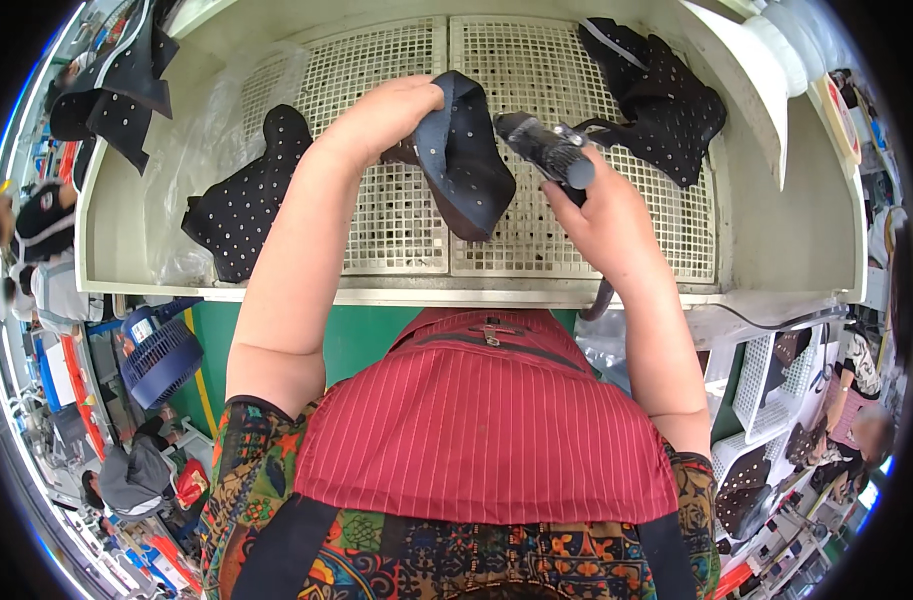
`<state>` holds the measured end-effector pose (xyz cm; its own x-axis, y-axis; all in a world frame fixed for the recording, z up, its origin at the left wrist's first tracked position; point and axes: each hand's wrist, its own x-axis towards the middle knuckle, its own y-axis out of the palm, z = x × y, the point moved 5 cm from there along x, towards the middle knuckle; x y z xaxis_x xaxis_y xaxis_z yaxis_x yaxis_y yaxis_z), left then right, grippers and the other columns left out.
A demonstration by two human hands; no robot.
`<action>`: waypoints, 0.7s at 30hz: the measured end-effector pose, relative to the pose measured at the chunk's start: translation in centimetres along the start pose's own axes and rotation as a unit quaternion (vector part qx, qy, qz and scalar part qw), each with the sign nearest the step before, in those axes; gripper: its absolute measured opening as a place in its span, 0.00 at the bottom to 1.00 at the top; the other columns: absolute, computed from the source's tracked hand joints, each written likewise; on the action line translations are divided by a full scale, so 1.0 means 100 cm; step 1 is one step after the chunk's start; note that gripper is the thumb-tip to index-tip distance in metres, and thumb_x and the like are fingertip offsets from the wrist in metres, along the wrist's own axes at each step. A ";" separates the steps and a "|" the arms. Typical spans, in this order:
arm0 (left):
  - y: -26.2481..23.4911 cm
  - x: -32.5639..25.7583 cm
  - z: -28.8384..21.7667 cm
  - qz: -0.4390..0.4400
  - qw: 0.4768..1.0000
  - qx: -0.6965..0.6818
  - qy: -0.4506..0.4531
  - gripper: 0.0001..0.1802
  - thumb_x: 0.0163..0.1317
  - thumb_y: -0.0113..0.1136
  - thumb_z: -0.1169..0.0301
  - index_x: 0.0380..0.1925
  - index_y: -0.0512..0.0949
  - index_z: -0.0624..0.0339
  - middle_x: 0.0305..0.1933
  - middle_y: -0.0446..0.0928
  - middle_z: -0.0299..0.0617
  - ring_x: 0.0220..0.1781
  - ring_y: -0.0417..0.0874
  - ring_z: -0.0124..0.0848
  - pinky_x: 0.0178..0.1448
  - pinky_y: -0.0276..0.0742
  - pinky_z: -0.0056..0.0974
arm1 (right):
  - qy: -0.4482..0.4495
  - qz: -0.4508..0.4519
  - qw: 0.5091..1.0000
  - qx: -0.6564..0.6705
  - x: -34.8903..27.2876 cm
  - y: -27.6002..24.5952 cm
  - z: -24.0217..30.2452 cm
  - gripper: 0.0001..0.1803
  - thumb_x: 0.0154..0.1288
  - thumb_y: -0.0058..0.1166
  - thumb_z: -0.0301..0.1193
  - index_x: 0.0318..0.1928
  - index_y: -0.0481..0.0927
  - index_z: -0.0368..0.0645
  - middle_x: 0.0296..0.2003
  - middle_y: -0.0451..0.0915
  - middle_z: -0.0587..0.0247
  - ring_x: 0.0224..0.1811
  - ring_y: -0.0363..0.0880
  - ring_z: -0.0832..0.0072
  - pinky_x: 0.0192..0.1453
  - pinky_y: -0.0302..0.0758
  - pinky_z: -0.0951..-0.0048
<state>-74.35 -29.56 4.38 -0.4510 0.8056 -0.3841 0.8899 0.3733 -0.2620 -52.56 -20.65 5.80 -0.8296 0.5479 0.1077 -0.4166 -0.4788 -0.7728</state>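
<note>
Left hand: the left hand [391, 115] is closed tight around a dark blue fabric shoe upper [466, 160] with small shiny dots, holding it up over the white grid tray [396, 240].
Right hand: the right hand [606, 225] grips a dark round tool with a hose [546, 148], its tip right beside the shoe piece.
Step now: it looks like the tool is working on the edge of the shoe piece.
Next move: probably turn the piece slowly and keep the tip close to it.
Nearby: one dotted black shoe piece [241, 200] lies on the left, another dotted black piece [661, 100] on the right.
Below: a red striped apron [486, 430].
</note>
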 end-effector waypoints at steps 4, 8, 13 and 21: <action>0.001 0.010 0.013 0.037 0.999 0.023 0.011 0.15 0.57 0.47 0.66 0.40 0.78 0.59 0.31 0.76 0.31 0.30 0.73 0.21 0.32 0.70 0.28 | 0.006 0.017 1.000 -0.014 -0.011 -0.010 -0.002 0.21 0.58 0.58 0.34 0.49 0.71 0.38 0.33 0.80 0.46 0.36 0.79 0.49 0.39 0.74 0.55; 0.008 -0.002 0.006 0.030 0.999 0.030 0.023 0.16 0.59 0.45 0.64 0.36 0.77 0.63 0.32 0.78 0.37 0.34 0.75 0.27 0.39 0.72 0.34 | 0.043 0.071 0.996 -0.032 -0.021 -0.015 -0.009 0.22 0.58 0.59 0.33 0.50 0.71 0.37 0.33 0.80 0.46 0.36 0.79 0.49 0.39 0.74 0.55; 0.017 -0.015 0.012 0.026 0.995 -0.003 0.093 0.19 0.60 0.44 0.66 0.45 0.78 0.64 0.41 0.81 0.42 0.41 0.79 0.29 0.49 0.75 0.35 | 0.020 0.066 0.998 0.004 -0.023 -0.020 -0.008 0.23 0.59 0.58 0.35 0.51 0.71 0.36 0.34 0.80 0.45 0.37 0.79 0.49 0.40 0.75 0.56; 0.020 -0.010 0.015 0.039 0.994 0.014 0.105 0.23 0.60 0.42 0.70 0.54 0.74 0.63 0.48 0.79 0.40 0.49 0.77 0.27 0.56 0.71 0.32 | 0.026 0.024 0.999 0.032 -0.004 0.000 -0.011 0.20 0.60 0.58 0.36 0.49 0.72 0.39 0.32 0.80 0.46 0.37 0.79 0.48 0.40 0.74 0.56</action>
<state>-72.22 -30.29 2.96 -0.3536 0.9112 -0.2115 0.9183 0.2951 -0.2641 -51.81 -20.13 5.04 -0.8292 0.5578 0.0368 -0.4007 -0.5472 -0.7348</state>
